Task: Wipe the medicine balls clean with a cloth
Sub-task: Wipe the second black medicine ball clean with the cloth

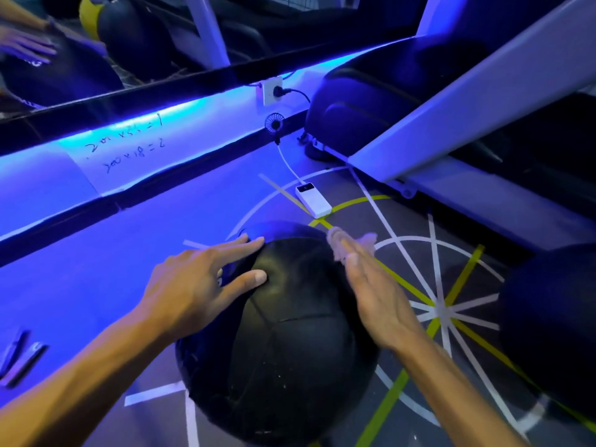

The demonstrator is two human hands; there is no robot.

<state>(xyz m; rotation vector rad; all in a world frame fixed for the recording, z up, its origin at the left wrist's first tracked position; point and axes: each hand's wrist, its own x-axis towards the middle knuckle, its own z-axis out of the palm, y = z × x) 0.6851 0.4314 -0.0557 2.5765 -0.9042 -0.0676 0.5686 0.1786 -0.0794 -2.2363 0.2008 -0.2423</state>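
— Where is the medicine ball, then?

— The black medicine ball [283,343] sits on the floor [96,285], low in the middle of the view, over the white and yellow lines taped or painted there. Both hands are on its upper half.

— What is the left hand doing?

— The left hand [196,282] lies flat on the upper left of the ball. Its fingers [238,246] are straight and spread wide, the thumb apart from them, and they grip nothing.

— And the right?

— The right hand [371,285] is flat too, fingers together and stretched out along the ball's upper right edge. It presses a pale cloth [351,241] against the ball; the cloth's frayed end shows past the fingertips. That hand is blurred, so no more of the hold can be told.

— Anything else about?

— A second dark ball [551,324] rests on the floor at the right edge, well apart from the first. Beyond the near ball lies a white power bank [313,200], with a white cable running up to a small black fan [274,122] by the wall. Above the fan, a wall socket [271,90] has a black plug in it. A strip of blue light [129,127] runs along the wall under a mirror [96,43], and a large grey and black machine [419,101] stands to the right.
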